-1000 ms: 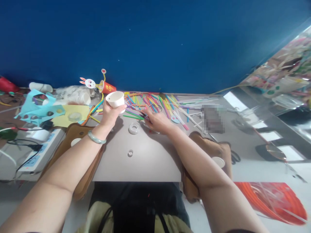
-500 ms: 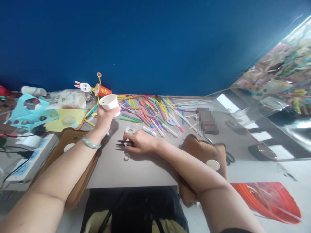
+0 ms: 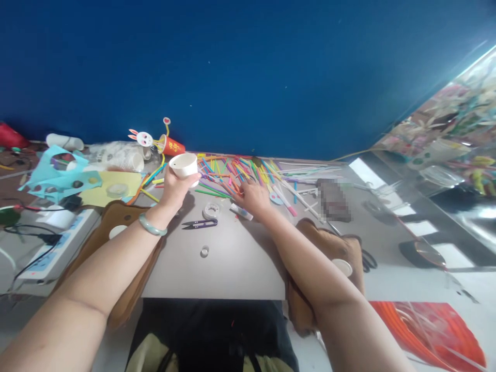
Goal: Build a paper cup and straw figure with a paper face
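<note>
Cup (image 3: 186,168), plain wht w/ dark spot inside, gripped in L hand (image 3: 174,190) nr back edge of tabletop (image 3: 228,276). R hand (image 3: 253,199) at colored sticks (image 3: 242,168), blocking some; can't tell if holding any. Snips (image 3: 198,224), tape roll (image 3: 206,212) nearer front edge.

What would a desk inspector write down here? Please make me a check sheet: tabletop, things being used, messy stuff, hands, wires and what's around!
Surface: grey table; small clear ring on it.
Job's things: white cup, held up; snips lying by the tape roll.
Clutter: coloured sticks strewn towards the back; blue sheet with holes at left.
Hands: left hand grips the cup; right hand is at the sticks, grip unclear.
Cables: black wires at the power strip, left.
Surroundings: blue wall behind.
</note>
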The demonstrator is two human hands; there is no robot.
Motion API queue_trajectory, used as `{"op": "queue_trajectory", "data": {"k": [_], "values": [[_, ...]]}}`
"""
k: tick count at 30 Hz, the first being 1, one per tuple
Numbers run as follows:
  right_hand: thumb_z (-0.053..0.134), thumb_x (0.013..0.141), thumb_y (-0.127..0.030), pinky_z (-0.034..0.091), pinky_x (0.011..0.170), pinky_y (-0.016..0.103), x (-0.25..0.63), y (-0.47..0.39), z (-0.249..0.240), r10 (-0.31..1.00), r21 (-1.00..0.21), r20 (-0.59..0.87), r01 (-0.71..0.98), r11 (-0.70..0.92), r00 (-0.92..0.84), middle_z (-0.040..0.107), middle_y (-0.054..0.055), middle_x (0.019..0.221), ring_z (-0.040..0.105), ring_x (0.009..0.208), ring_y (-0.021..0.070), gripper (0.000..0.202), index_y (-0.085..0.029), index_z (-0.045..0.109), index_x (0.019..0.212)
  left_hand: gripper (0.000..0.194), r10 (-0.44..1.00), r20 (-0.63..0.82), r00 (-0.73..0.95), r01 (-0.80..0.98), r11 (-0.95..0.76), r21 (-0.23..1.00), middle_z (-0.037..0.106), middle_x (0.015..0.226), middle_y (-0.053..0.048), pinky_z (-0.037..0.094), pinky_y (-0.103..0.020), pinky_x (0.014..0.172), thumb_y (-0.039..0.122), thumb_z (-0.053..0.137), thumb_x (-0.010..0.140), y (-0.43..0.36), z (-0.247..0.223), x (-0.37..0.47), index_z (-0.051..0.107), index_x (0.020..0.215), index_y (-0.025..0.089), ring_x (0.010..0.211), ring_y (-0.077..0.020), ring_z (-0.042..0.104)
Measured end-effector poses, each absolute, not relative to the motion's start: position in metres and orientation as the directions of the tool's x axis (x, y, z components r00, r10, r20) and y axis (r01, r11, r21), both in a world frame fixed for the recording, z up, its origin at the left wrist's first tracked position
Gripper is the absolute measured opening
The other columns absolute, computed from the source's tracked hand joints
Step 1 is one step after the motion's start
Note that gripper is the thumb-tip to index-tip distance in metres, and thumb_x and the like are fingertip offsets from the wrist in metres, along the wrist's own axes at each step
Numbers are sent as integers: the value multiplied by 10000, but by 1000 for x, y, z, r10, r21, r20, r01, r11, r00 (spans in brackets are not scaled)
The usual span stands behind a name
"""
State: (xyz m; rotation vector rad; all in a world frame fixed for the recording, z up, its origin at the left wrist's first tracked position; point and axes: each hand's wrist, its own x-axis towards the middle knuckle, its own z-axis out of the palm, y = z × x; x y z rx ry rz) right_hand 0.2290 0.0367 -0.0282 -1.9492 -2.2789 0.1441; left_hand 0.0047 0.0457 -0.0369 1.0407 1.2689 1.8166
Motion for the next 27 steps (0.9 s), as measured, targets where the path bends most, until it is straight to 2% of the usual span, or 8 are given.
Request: {"op": "queue_trajectory", "data": {"k": [4,9,11,13,15,18,21,27], "values": [[700,785,-346,373,649,277,233,46,-32,986,-263,-104,959,103,-134,722,81,882,648,845,223,156,-195,703,824,689,864,257,-432,-67,-315,947,676,1058,-51,543,-368,884,240,877,446,45,-40,7,579,1064,189,987,-221,651],[683,793,-341,337,593,258,239,50,-26,992,-379,-46,921,90,-116,645,15,714,556,678,143,183,-185,640,708,705,884,257,-392,-67,-306,950,681,1090,-72,549,-367,854,245,873,489,43,-43,7,585,1129,181,973,-224,657],[670,808,-424,319,562,249,241,49,-21,994,-614,8,784,87,-105,564,-19,630,475,591,106,290,-183,596,666,701,889,258,-378,-52,-299,953,682,1103,-78,550,-369,854,253,872,509,42,-43,6,587,1146,182,976,-225,660],[707,762,-496,277,516,244,242,47,-17,995,-861,13,506,63,-101,456,-55,551,371,515,76,370,-186,553,630,691,893,267,-363,-44,-303,952,687,1108,-78,551,-369,864,264,875,522,41,-43,7,595,1149,182,986,-226,662],[766,687,-535,225,478,240,242,45,-14,991,-971,-29,240,4,-132,373,-84,511,288,473,57,416,-192,538,627,663,900,284,-331,-32,-311,950,698,1106,-77,552,-369,876,273,877,533,39,-43,8,612,1134,181,994,-226,666],[833,603,-547,183,446,235,241,43,-11,979,-998,-68,17,-66,-193,340,-102,487,247,443,42,464,-197,530,626,624,926,283,-250,5,-292,957,719,1088,-87,555,-379,883,291,885,541,35,-42,9,634,1100,173,986,-236,679],[859,589,-530,206,438,226,240,43,-9,974,-992,-31,-116,-58,-225,436,-76,518,299,448,41,460,-193,551,642,623,948,279,-150,79,-270,960,727,1080,-101,549,-408,913,322,892,554,29,-42,13,634,1097,162,993,-253,686],[887,573,-498,266,447,213,240,44,-6,983,-969,17,-245,-29,-184,519,-57,571,369,473,50,420,-198,639,732,626,866,500,23,336,-477,812,714,1055,-72,555,-379,897,266,900,567,16,-48,24,596,1107,179,983,-241,684]]}}
